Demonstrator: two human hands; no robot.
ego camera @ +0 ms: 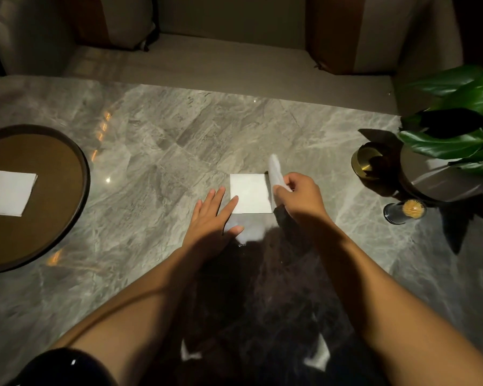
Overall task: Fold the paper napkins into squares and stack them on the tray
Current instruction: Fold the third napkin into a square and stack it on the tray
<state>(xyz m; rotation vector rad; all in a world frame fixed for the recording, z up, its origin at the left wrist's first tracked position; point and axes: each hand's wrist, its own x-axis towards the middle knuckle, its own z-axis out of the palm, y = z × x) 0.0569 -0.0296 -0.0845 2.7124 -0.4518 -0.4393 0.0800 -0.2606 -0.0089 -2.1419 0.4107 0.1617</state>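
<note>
A white paper napkin [250, 192] lies on the marble table in the middle. Its right part stands lifted off the table, pinched by my right hand [300, 197]. My left hand [211, 215] lies flat with fingers spread at the napkin's lower left corner, its fingertips touching the paper. Far to the left sits a round dark tray [78, 168] with a folded white napkin square [7, 192] lying on it.
A potted plant [457, 129] in a dark round pot, a brass cup [367, 161] and a toothpick holder [406, 211] stand at the right. A sofa with cushions runs behind the table. A dark glossy object [67, 367] is at the bottom left.
</note>
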